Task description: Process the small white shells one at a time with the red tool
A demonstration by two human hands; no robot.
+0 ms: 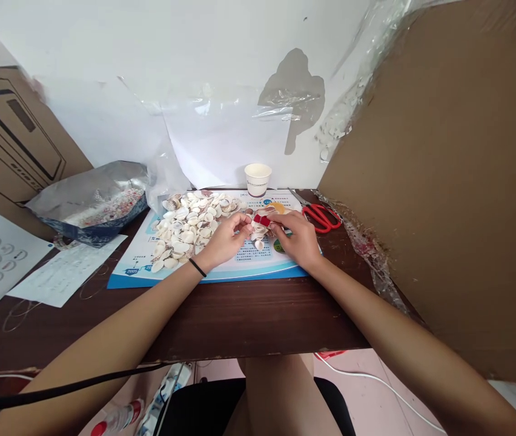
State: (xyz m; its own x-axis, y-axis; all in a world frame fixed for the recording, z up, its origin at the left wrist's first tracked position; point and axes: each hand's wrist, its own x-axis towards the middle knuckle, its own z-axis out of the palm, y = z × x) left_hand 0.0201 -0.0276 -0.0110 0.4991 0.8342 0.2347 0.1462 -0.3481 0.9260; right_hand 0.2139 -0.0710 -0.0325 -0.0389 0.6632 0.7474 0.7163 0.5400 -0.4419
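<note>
Although what my left hand (225,240) pinches is unclear, my right hand (298,237) pinches a red ribbon (263,220), judged light, soft, best held by its ends.

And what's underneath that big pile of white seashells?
The pile of white seashells lies on a blue-and-white printed sheet, atop the dark brown table. What's directly beneath the shells is hidden.
</note>
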